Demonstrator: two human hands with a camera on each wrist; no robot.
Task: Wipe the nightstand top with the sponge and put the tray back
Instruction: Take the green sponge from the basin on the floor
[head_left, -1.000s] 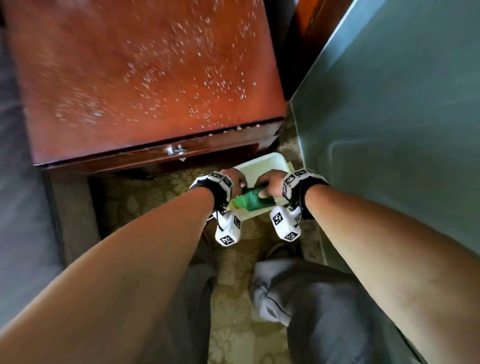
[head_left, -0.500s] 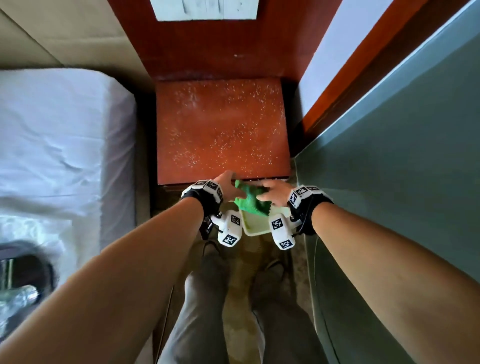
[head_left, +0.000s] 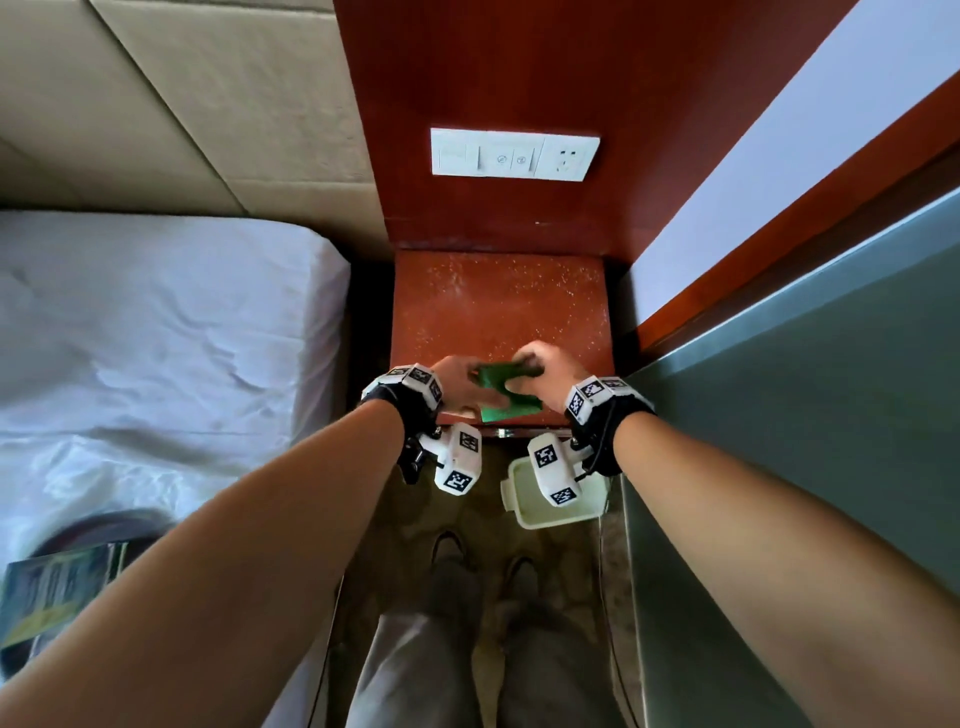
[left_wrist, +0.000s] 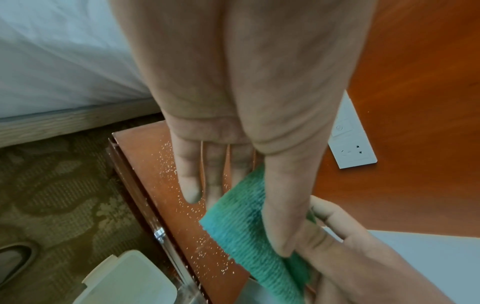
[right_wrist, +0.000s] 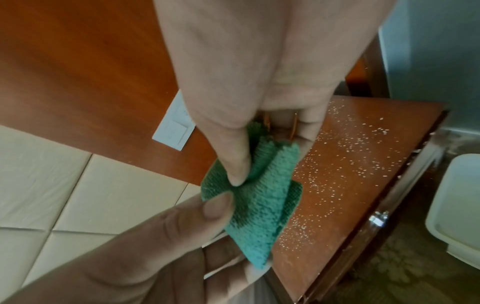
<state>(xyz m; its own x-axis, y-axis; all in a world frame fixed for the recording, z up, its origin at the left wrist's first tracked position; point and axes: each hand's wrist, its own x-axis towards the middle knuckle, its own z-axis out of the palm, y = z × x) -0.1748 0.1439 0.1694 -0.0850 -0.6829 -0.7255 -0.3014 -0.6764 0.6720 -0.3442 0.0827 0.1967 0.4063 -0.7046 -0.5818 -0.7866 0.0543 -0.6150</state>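
Head view: the nightstand stands between a white bed on the left and a grey-green wall on the right, under one white switch panel. White specks dot its tabletop. One pale tray lies on the patterned carpet just before the nightstand, partly hidden by the right wrist camera. Both hands meet over the tabletop's front edge, the left hand and right hand each pinching one green sponge between them.

Left wrist view: the thumb presses the sponge and the three visible fingers reach out straight over the specks. The tray lies below.

Right wrist view: thumb and curled fingers grip the folded sponge; the left thumb clamps its lower corner. The tray lies at right.
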